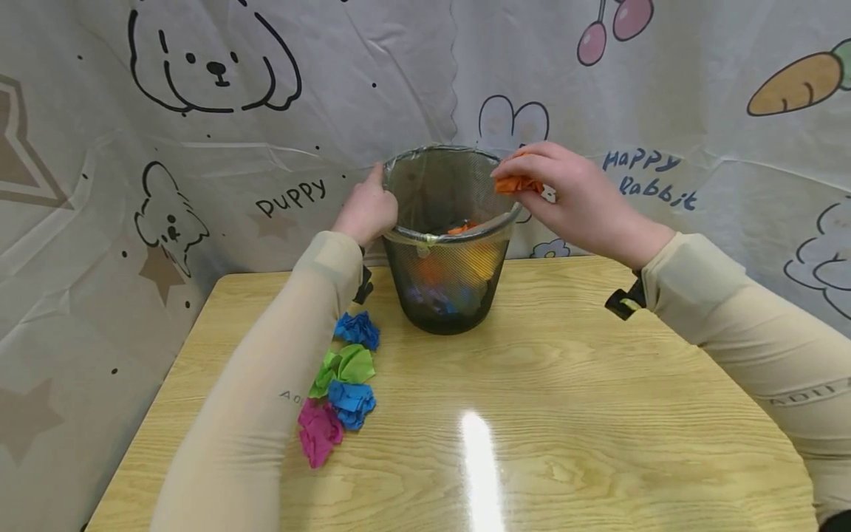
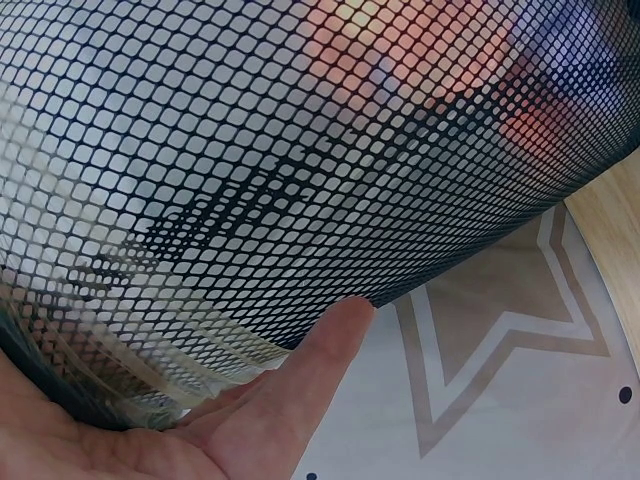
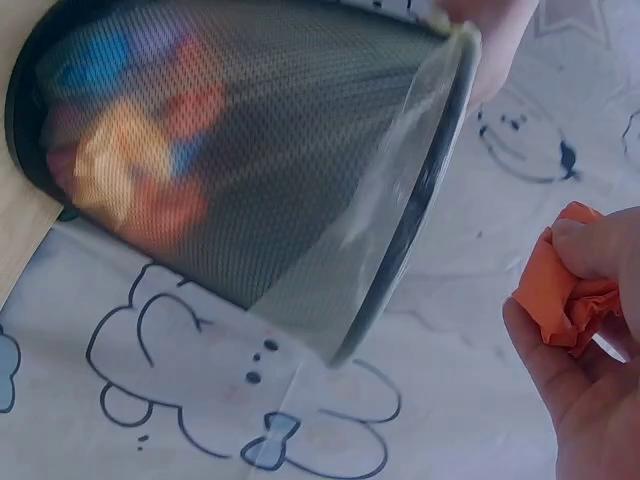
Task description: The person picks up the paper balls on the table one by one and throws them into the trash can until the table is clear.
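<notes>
A black mesh wastebasket (image 1: 447, 295), lined with a clear plastic bag, stands at the back of the table. My left hand (image 1: 367, 208) holds its left rim, the thumb (image 2: 325, 350) against the mesh outside in the left wrist view. Between the thumb and fingers of my right hand (image 1: 565, 188) is an orange crumpled paper ball (image 3: 560, 290), near the right side of the rim and above it. Crumpled papers (image 3: 125, 165) in orange, yellow, blue and purple show through the mesh at the bottom.
Left of the wastebasket, partly behind my left forearm, lie a dark blue paper ball (image 1: 359, 330), a green one (image 1: 351, 364), a lighter blue one (image 1: 352, 403) and a pink one (image 1: 320, 432). A printed curtain (image 1: 412, 66) hangs right behind the wooden table (image 1: 565, 414).
</notes>
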{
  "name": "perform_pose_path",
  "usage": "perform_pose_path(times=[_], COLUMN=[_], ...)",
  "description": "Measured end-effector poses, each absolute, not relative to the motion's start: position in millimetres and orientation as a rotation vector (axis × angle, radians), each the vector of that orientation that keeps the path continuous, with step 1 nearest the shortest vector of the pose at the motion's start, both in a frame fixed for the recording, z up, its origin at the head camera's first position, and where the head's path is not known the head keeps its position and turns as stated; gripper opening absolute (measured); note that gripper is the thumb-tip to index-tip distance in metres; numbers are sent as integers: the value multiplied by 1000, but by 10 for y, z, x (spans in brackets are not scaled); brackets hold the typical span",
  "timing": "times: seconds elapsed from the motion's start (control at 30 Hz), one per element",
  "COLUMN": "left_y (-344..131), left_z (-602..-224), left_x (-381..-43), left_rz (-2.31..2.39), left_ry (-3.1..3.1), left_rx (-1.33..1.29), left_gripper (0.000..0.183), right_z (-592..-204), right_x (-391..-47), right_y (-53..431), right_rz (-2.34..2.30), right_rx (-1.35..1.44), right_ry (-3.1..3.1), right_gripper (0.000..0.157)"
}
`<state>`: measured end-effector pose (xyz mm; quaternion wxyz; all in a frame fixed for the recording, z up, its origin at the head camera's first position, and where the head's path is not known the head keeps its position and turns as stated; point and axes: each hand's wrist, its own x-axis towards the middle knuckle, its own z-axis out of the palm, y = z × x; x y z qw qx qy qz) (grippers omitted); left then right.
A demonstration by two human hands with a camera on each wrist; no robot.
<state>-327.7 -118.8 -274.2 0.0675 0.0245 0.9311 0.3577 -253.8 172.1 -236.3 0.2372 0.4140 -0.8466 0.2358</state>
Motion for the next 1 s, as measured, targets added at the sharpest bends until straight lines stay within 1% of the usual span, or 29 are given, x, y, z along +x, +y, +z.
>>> perform_pose_path(times=[0.2, 0.57, 0.73, 1.0], left_y=[-1190, -1183, -1180, -1177], left_z=[-2748, -2731, -2727, -2730], left_x=[-3264, -3236, -3233, -3245], left_rz=[1068, 1070, 1072, 1068], left_ry=[2827, 2833, 2829, 2825], left_rx=[83, 80, 77, 69], left_gripper=[69, 69, 69, 70], right_z=[-2307, -2313, -2328, -2379], right_x=[-2757, -3060, -3148, -3236], right_y=[1684, 1489, 1453, 1395], right_rz=[621, 610, 599, 602], right_rx=[1037, 960, 930, 959], right_ry=[-2439, -2646, -2731, -2818], right_gripper=[30, 34, 37, 39])
